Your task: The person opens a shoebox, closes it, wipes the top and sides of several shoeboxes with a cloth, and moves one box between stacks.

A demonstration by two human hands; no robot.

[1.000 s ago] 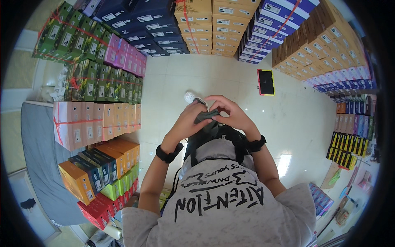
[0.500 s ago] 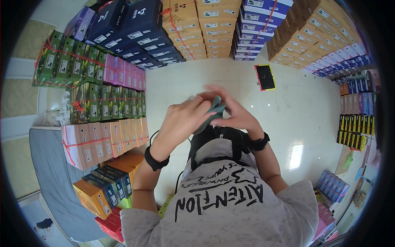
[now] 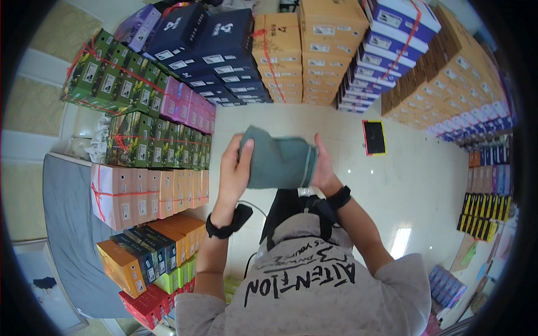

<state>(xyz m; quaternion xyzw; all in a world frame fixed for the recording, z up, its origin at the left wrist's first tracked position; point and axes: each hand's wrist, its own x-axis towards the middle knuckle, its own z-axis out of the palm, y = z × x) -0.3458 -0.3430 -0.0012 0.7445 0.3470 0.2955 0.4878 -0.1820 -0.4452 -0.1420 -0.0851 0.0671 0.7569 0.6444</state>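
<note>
Currently holding green cloth above floor by its left edge in left hand, with right hand at right edge, grip unclear.

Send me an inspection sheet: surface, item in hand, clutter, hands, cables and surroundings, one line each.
Surface: pale, glossy tiled floor with bright reflections.
Item in hand: grey-green fabric piece, above the floor, light stripe near its right end.
Clutter: flat black panel with red and yellow edging, on the floor.
Hands: left hand grips the left end, thumb on top; right hand at the right end, grip unclear.
Cables: thin dark cable near the left wristband.
Surroundings: stacked boxes, some bound with red string.
</note>
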